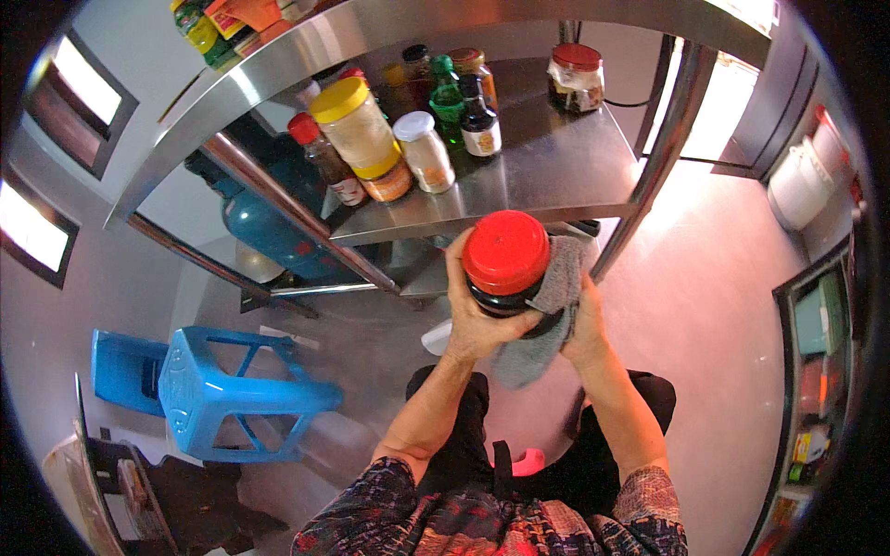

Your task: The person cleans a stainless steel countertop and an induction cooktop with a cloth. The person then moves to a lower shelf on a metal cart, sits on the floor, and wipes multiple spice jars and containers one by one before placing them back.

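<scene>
Between my hands, in front of the steel shelf, is a dark jar (505, 301) with a wide red lid (506, 251). My left hand (471, 315) wraps round the jar's left side, its thumb across the front below the lid. A grey cloth (547, 320) lies against the jar's right side and hangs down below it. My right hand (584, 320) presses the cloth to the jar from the right; most of its fingers are hidden behind the cloth.
On the steel shelf (556, 176) stand a yellow-lidded jar (357, 130), a white-lidded jar (425, 153), several bottles and a red-lidded jar (575, 79). A blue gas cylinder (278, 227) is behind the shelf legs. Blue plastic stools (222, 394) stand at left, a glass-fronted cabinet (816, 371) at right.
</scene>
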A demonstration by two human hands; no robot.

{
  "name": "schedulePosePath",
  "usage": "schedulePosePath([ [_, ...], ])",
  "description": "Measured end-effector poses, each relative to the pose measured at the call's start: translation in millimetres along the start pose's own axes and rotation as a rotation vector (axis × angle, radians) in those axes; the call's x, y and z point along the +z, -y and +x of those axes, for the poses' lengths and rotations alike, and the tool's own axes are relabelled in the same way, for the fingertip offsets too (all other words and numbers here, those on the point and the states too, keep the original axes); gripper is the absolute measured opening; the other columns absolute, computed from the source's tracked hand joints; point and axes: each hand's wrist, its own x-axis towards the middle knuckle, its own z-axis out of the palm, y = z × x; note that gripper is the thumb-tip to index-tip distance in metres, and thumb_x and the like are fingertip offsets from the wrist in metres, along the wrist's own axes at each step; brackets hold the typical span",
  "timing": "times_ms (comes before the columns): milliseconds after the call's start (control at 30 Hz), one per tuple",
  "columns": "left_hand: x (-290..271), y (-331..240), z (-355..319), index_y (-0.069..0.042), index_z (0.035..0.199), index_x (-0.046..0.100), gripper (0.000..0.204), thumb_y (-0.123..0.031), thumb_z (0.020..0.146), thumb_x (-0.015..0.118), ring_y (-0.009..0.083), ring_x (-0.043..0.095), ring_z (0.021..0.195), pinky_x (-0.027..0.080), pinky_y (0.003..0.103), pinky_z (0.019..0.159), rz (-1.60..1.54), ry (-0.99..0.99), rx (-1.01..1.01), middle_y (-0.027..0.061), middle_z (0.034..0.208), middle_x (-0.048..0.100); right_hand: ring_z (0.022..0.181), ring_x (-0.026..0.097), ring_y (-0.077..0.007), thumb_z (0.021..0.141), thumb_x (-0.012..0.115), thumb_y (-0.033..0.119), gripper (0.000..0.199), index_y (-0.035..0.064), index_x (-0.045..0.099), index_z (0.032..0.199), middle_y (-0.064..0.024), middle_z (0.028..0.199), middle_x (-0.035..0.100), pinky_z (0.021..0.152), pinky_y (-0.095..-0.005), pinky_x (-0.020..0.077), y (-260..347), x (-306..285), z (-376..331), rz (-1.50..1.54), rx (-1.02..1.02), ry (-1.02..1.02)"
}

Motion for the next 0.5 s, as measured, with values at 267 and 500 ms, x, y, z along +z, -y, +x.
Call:
schedulePosePath([
  [267, 18, -2, 3, -0.004, 0.142, 0.019, 0.113, -0.013, 0.051, 0.087, 0.0251, 0.044, 0.121, 0.034, 0.038, 0.104, 0.007, 0.010, -0.042, 0.0139, 0.129, 0.043, 0.104, 0.057, -0.0193, 0.095, 0.046, 0.032, 0.037, 0.0075, 0.051, 0.122, -0.0061, 0.117, 0.059, 0.092, -0.0348, 0.0452, -8, -11, -1, 0.111, -0.192, -0.029],
  [500, 11, 8, -6, -0.004, 0.135, 0.028, 0.111, -0.014, 0.046, 0.092, 0.0219, 0.051, 0.114, 0.040, 0.037, 0.100, -0.062, -0.128, -0.219, 0.0103, 0.125, 0.050, 0.099, 0.060, -0.0241, 0.091, 0.051, 0.010, 0.032, 0.0006, 0.047, 0.121, -0.0119, 0.116, 0.057, 0.085, -0.0303, 0.0466, -3, -4, -5, -0.880, -0.523, -0.203],
])
